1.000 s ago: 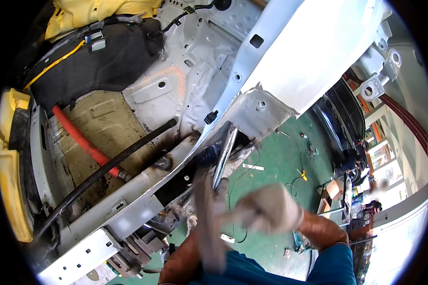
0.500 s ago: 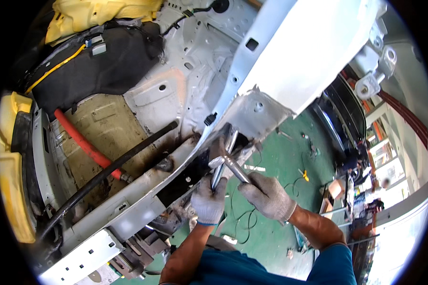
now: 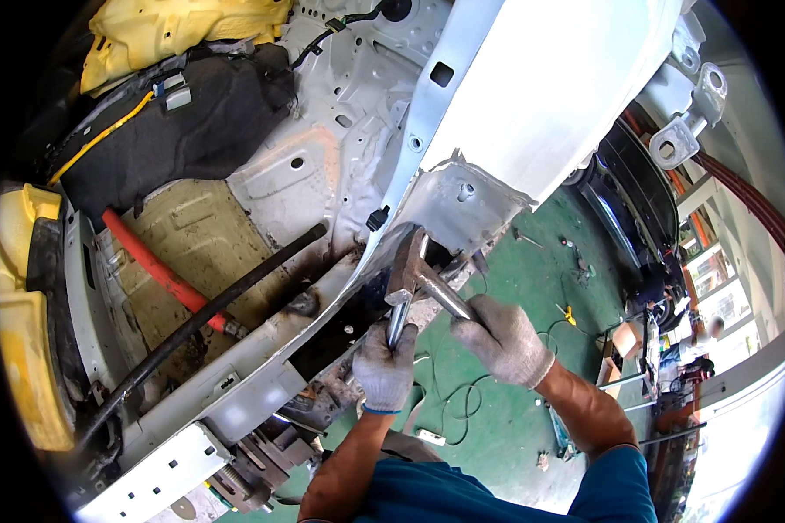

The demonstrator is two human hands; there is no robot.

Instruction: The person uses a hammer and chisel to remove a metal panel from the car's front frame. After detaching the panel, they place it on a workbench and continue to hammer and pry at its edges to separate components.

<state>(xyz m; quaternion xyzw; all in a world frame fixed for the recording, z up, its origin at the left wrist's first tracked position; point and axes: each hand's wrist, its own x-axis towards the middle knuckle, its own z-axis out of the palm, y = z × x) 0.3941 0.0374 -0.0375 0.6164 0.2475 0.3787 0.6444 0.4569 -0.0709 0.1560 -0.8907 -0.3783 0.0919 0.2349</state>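
My left hand (image 3: pixel 385 367), in a grey knit glove, grips a bright steel chisel bar (image 3: pixel 406 292) that points up at the torn lower edge of a white car body pillar (image 3: pixel 464 199). My right hand (image 3: pixel 502 339), also gloved, holds the handle of a hammer (image 3: pixel 417 270). The hammer's head rests against the top of the bar, just below the bent sheet metal. Both forearms come up from the lower edge over my blue shirt.
A stripped car shell lies open at left, with a red hose (image 3: pixel 167 282), a black bar (image 3: pixel 202 319), yellow padding (image 3: pixel 163 30) and black matting (image 3: pixel 183 131). The green floor (image 3: pixel 532 288) holds cables and small tools. Another dark vehicle (image 3: pixel 641 200) stands at right.
A second ago my right hand was drawn back low and blurred. It swung up, and the hammer head now meets the bar near the pillar. My left hand stayed on the bar.
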